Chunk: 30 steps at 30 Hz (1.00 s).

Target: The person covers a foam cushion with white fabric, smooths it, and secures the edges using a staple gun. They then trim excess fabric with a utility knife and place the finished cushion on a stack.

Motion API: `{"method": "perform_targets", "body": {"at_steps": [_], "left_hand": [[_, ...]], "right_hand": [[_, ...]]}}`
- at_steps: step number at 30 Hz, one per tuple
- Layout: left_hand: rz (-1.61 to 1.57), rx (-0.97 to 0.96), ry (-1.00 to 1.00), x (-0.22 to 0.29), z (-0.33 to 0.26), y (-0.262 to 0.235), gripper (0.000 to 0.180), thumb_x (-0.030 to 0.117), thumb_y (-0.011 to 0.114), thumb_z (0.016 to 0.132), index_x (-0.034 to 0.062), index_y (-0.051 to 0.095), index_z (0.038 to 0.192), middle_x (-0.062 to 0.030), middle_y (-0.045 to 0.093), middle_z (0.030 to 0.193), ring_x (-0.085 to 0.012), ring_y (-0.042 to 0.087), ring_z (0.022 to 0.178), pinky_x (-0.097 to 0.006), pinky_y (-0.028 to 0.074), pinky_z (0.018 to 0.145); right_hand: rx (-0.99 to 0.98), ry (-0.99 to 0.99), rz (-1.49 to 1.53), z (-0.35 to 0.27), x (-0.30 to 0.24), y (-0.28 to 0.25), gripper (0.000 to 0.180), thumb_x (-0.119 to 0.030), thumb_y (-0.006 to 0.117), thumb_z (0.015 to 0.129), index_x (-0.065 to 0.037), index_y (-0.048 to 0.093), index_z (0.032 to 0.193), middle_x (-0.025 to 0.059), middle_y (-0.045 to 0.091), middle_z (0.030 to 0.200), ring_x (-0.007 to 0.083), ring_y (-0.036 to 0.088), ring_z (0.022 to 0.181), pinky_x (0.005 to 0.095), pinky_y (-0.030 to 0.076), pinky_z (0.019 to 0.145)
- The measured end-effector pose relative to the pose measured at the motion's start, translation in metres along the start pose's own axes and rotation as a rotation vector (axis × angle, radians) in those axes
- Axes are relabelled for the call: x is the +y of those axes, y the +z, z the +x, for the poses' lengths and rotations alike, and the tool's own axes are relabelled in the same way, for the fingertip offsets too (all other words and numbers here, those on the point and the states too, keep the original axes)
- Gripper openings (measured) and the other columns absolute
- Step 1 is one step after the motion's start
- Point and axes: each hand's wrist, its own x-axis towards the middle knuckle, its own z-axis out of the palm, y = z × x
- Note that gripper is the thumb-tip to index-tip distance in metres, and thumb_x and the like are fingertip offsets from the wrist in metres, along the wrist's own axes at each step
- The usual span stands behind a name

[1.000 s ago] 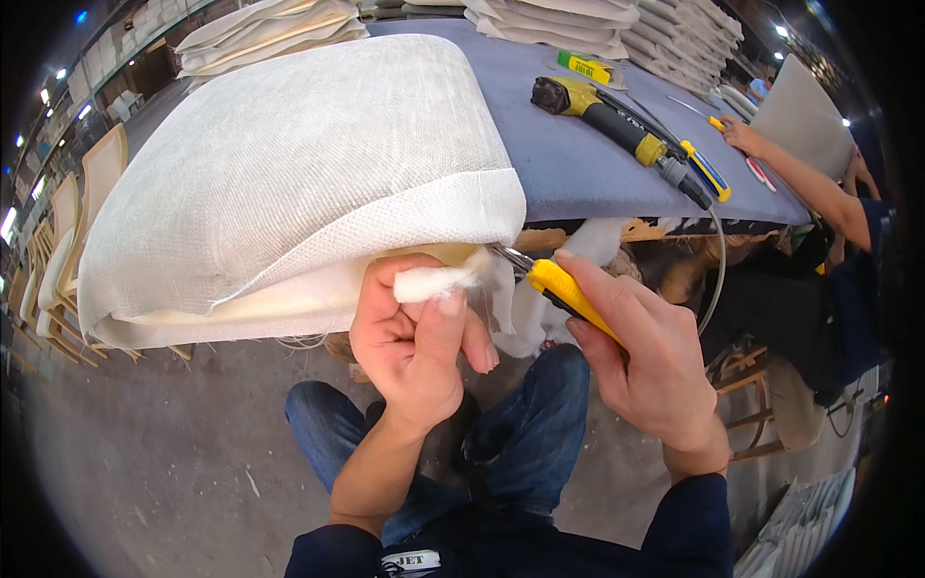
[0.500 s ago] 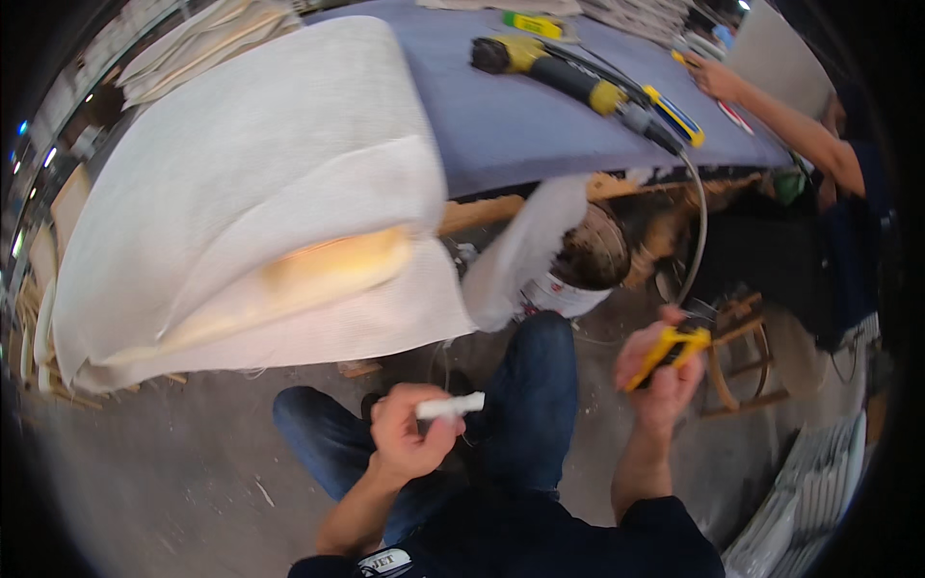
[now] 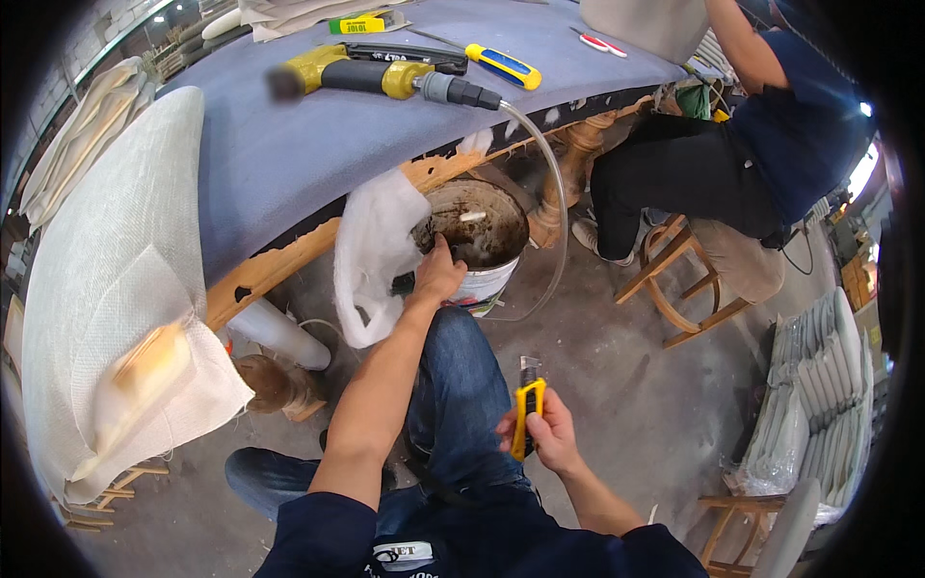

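My left hand reaches over the near rim of a stained bucket, index finger stretched out and nothing seen in its grasp. Inside the bucket's mouth shows a small white piece; whether it rests on something or is falling, I cannot tell. White fluffy wadding hangs beside the bucket on its left. Above my right thigh, my right hand is closed round a yellow and black utility knife, its blade end pointing up and away. At the left lies a white fabric-covered cushion with yellow foam showing at a fold.
On the blue padded table lie a yellow and black air tool with a hose, a screwdriver and red-handled snips. A co-worker sits at the right on a wooden stool. Wrapped padded panels stand behind.
My left hand has moved from above my lap to the bucket and let go of the white piece. My right hand has come inward with the knife. The view has swung right.
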Motion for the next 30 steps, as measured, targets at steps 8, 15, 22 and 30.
{"method": "perform_targets", "body": {"at_steps": [8,15,22,30], "left_hand": [[-0.597,0.112,-0.059,-0.124,-0.268,-0.08,0.034,0.004,0.059,0.107,-0.0053,0.063,0.139,-0.0155,0.076,0.123,-0.0208,0.07,0.12,-0.033,0.054,0.104],[-0.231,1.557,-0.225,-0.187,-0.494,-0.284,0.04,0.02,0.056,0.111,-0.0018,0.056,0.145,-0.0109,0.067,0.12,-0.0175,0.066,0.105,-0.036,0.055,0.095],[-0.327,1.611,-0.081,-0.166,-0.477,-0.428,0.054,0.026,0.055,0.107,0.0085,0.046,0.158,-0.0085,0.06,0.139,-0.0175,0.062,0.11,-0.037,0.051,0.098],[-0.086,1.533,0.003,-0.149,-0.447,-0.431,0.035,0.012,0.058,0.106,-0.0029,0.064,0.137,-0.0102,0.073,0.121,-0.0139,0.064,0.11,-0.029,0.051,0.094]], "right_hand": [[0.078,-0.102,0.188,0.029,0.011,0.008,0.034,-0.021,0.064,0.105,-0.004,0.05,0.131,0.0152,0.067,0.095,0.022,0.067,0.069,0.0341,0.057,0.064],[-0.442,-0.351,0.44,0.147,-0.02,0.12,0.035,-0.013,0.072,0.099,-0.003,0.052,0.125,0.0191,0.058,0.114,0.0288,0.072,0.071,0.0339,0.057,0.048],[-0.726,-0.617,0.505,0.162,-0.034,0.228,0.042,-0.028,0.057,0.108,-0.006,0.043,0.141,0.0195,0.045,0.136,0.0378,0.07,0.105,0.0409,0.067,0.066],[-0.583,-0.656,0.388,0.192,-0.057,0.247,0.055,-0.032,0.056,0.107,-0.005,0.036,0.15,0.022,0.041,0.155,0.0512,0.04,0.146,0.0748,0.038,0.114]]}}
